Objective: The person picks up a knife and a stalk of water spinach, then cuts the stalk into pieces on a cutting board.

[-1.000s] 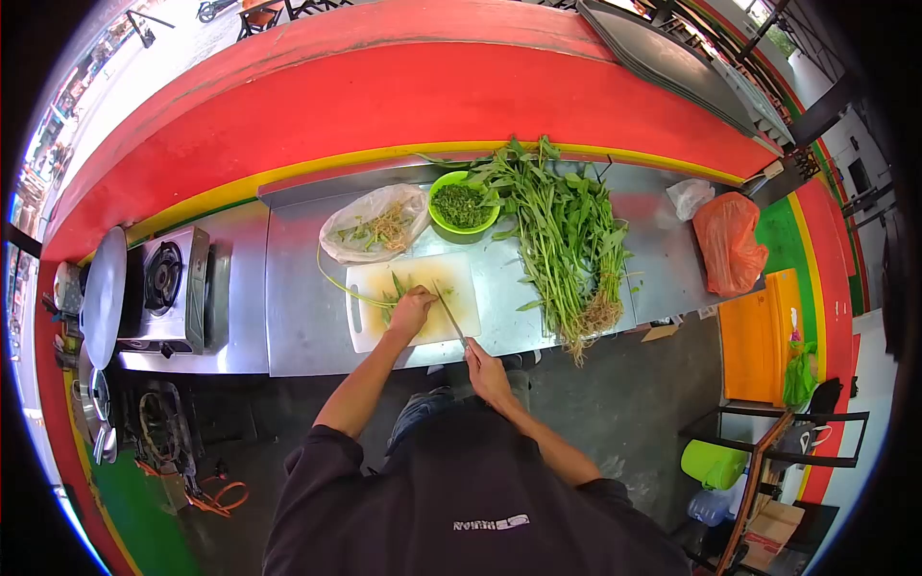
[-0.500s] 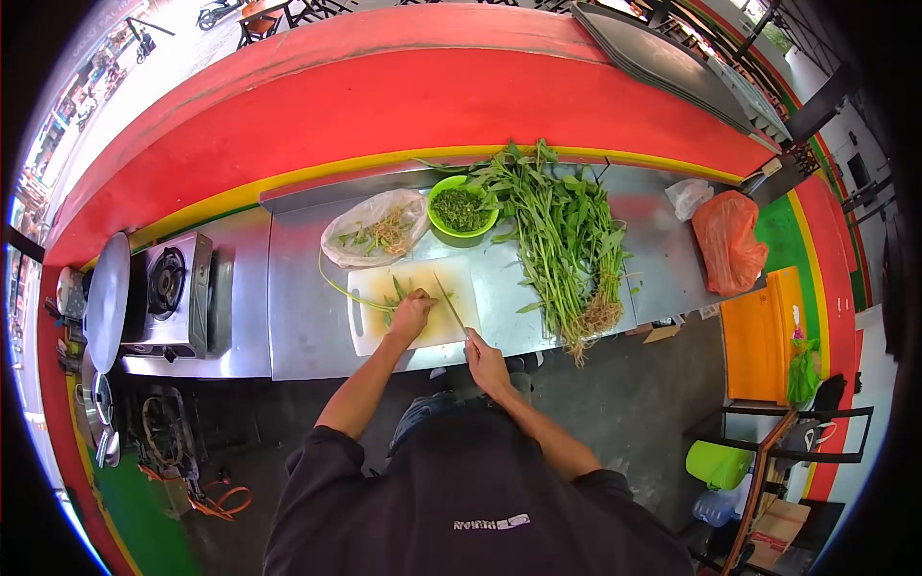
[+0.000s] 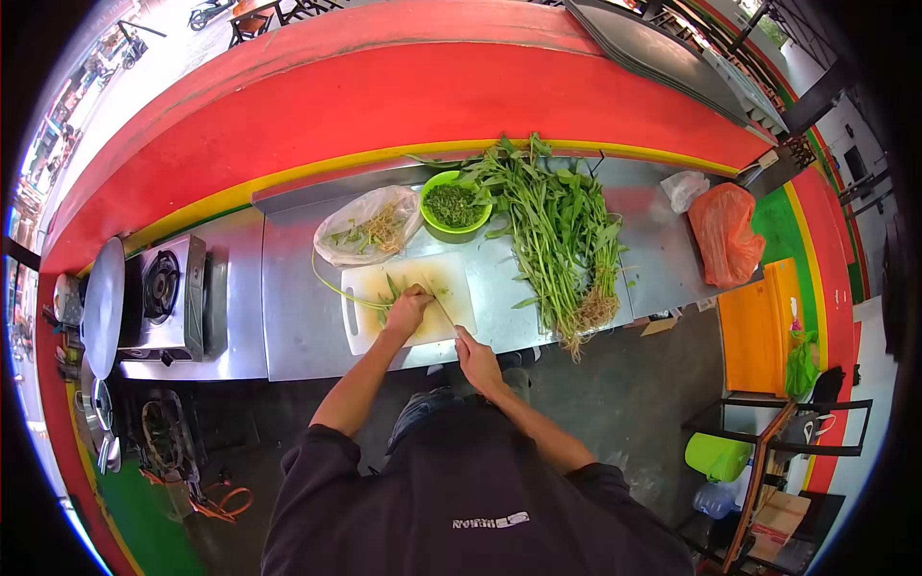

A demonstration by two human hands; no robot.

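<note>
My left hand (image 3: 410, 308) is closed on green stems (image 3: 388, 300) over the white cutting board (image 3: 363, 333). In my right hand (image 3: 476, 362) is the handle of a knife (image 3: 444, 309), whose blade points up and left, close beside my left fingers. Small green pieces lie on the board near the blade. Behind the board stands a green bowl (image 3: 427, 219) holding chopped greens (image 3: 453, 205). To its left, a clear plastic bag (image 3: 331, 252) holds roots and trimmings. A large heap of leafy stems with roots (image 3: 557, 230) lies right of the board.
A gas stove (image 3: 173, 293) stands on the counter's left part, near a large round pan (image 3: 103, 307). An orange plastic bag (image 3: 727, 233) and a clear bag (image 3: 683, 191) sit at the right. A red wall (image 3: 384, 106) runs behind the steel counter (image 3: 298, 336).
The knife blade has come closer to my left fingers and lies at a steeper slant. The whole view has shifted slightly.
</note>
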